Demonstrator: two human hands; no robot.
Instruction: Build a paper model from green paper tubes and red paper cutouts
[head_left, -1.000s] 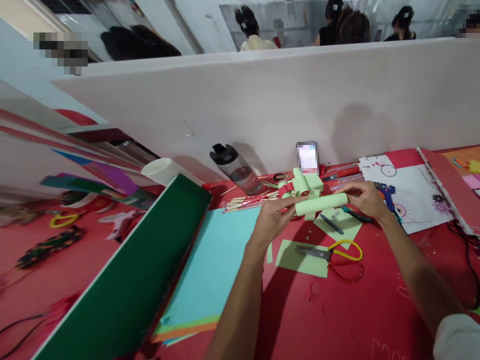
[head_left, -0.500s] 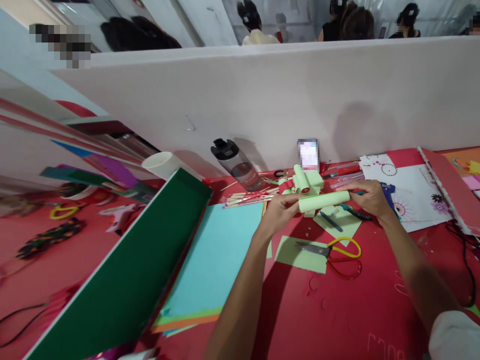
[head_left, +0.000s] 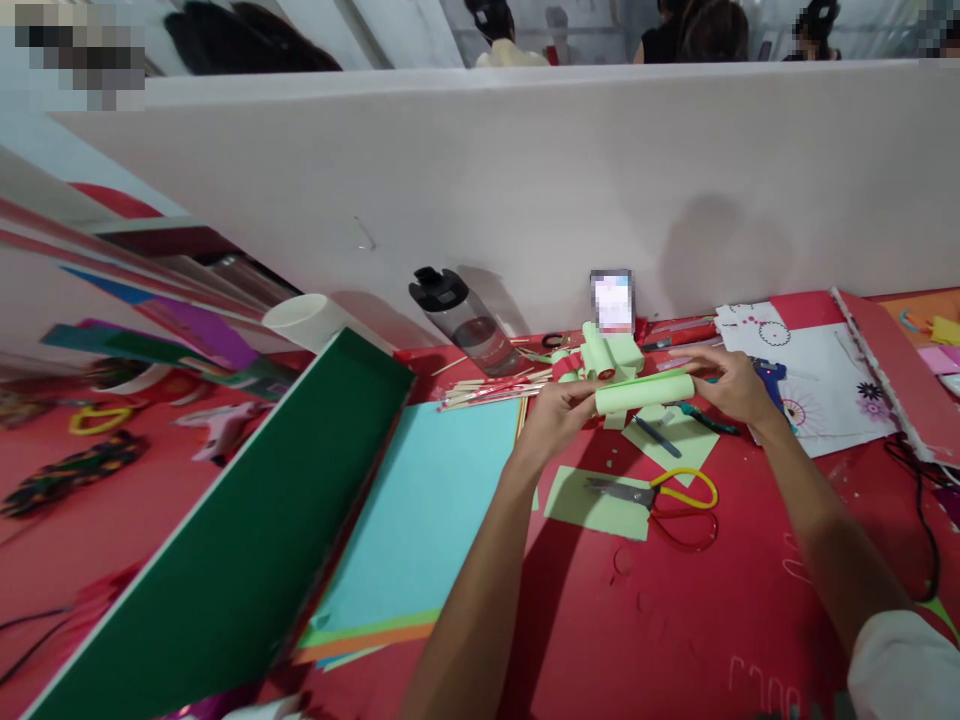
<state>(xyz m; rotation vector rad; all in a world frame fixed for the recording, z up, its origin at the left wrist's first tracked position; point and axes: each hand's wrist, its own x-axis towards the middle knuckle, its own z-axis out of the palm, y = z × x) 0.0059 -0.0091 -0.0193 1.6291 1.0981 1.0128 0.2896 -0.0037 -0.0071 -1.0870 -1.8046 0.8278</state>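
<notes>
Between my two hands is a pale green paper tube [head_left: 645, 393], held nearly level above the red table. My left hand [head_left: 561, 412] pinches its left end. At the right end, my right hand [head_left: 733, 385] grips it between thumb and fingers. Right behind the tube stands a pale green paper model [head_left: 625, 355] with rolled parts, partly hidden. Scissors [head_left: 652, 492] with one yellow and one red handle lie below, across a pale green paper piece [head_left: 592, 502]. A dark pen [head_left: 657, 436] rests on another green paper piece [head_left: 686, 436].
A water bottle [head_left: 469, 322] and thin wooden sticks [head_left: 491, 392] are behind my left hand. Coloured paper sheets [head_left: 420, 500] lie beside a green board [head_left: 247, 530] on the left. A phone [head_left: 613, 300] leans at the white partition [head_left: 487, 180]. A blue glue gun [head_left: 770, 380] lies right.
The view has shifted slightly, moving everything a little up and left in the picture. Both hands still hold the paper tube, with little change in their grip.
</notes>
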